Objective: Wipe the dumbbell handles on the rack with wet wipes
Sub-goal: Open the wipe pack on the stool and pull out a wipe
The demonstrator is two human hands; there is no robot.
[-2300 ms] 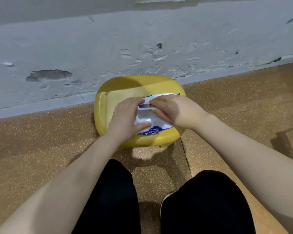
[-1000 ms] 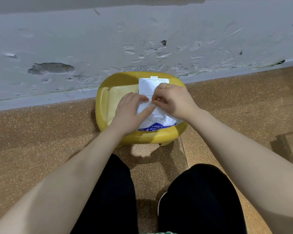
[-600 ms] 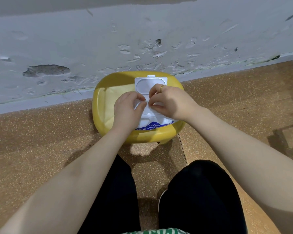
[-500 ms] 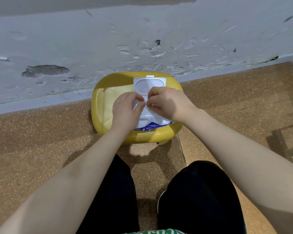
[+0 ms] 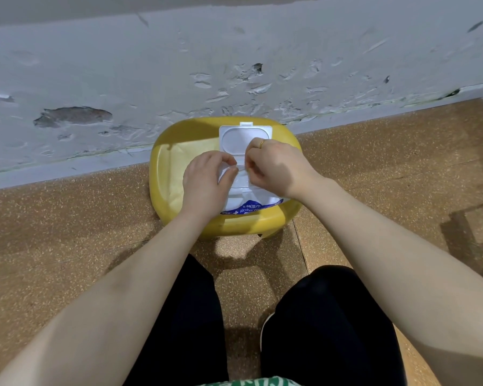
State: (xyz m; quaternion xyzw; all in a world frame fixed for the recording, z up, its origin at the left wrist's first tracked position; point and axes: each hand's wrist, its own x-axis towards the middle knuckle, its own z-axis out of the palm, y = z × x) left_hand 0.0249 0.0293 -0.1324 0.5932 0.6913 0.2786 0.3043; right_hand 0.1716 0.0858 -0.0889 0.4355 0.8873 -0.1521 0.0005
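Two hands meet over wipes pack [image 5: 251,203] on stool's [image 5: 162,174] right half | left hand [image 5: 207,179] and right hand [image 5: 273,168] pinch at its opening, wipe itself hidden | lid [image 5: 244,136] open toward far edge | pack's long axis runs near-to-far | no dumbbells visible

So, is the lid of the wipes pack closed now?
No, the lid is flipped open toward the wall, and both hands, left and right, work at the opening of the wipes pack.

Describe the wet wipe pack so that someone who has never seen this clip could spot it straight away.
Find the yellow plastic stool on the brown floor against the flaking grey wall. The wet wipe pack lies on its seat, under the left hand and right hand. It is white with blue print, its white flip lid open towards the wall.
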